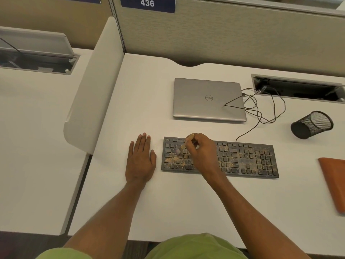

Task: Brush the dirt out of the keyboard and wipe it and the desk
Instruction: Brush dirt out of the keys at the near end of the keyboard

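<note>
A black keyboard (246, 158) lies on the white desk (141, 101), its keys speckled with yellowish-brown dirt. My right hand (202, 152) is over the keyboard's left half and grips a small wooden-handled brush (183, 145), whose bristles touch the keys near the upper left. My left hand (141, 159) rests flat on the desk just left of the keyboard, fingers straight. An orange cloth (334, 182) lies at the desk's right edge.
A closed silver laptop (207, 99) sits behind the keyboard, with a tangled black cable (261, 107) running to a cable hatch (298, 88). A black mesh pen cup (311, 125) lies on its side at the right. A white divider (93, 86) bounds the desk's left.
</note>
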`<state>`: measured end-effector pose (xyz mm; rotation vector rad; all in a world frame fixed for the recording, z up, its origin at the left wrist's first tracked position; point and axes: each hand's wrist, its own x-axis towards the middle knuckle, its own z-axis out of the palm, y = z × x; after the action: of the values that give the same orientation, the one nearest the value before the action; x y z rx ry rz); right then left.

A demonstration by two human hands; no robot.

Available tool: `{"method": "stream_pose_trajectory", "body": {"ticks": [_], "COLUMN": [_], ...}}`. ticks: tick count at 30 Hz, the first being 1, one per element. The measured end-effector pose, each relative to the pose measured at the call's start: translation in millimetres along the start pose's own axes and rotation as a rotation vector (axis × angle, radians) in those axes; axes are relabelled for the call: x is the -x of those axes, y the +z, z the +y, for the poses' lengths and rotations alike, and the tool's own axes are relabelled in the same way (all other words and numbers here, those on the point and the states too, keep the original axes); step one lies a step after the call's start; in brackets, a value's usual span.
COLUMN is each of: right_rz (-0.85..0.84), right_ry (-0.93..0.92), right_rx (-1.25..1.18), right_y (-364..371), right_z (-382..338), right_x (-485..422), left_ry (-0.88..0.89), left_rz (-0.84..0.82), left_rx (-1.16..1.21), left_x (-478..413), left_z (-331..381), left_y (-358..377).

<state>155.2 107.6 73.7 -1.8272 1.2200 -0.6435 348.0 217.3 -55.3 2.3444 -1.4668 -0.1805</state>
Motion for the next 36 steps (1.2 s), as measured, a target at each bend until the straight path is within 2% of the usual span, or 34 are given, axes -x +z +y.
{"method": "stream_pose_trajectory", "body": {"ticks": [3, 8, 14, 19, 24, 30, 36], "right_rz": [0.040, -0.005, -0.011, -0.098, -0.081, -0.262, -0.202], "right_ry": [-0.028, -0.011, -0.118, -0.121, -0.205, -0.274, -0.276], "right_rx": [-0.008, 0.007, 0.015, 0.077, 0.037, 0.136, 0.165], "right_y": [0, -1, 6, 9, 11, 21, 16], "right_z": [0, 1, -2, 3, 1, 7, 2], "right_x": [0, 0, 1, 1, 1, -5, -2], "left_ry": [0.000, -0.003, -0.002, -0.003, -0.003, -0.001, 0.002], "left_rz": [-0.004, -0.013, -0.013, -0.009, -0.015, -0.012, -0.006], "left_rx": [-0.005, -0.014, -0.004, -0.006, -0.007, -0.002, -0.006], "left_x": [0, 0, 0, 0, 1, 1, 0], "left_z": [0, 0, 0, 1, 0, 0, 0], "left_y": [0, 0, 0, -1, 0, 0, -1]}}
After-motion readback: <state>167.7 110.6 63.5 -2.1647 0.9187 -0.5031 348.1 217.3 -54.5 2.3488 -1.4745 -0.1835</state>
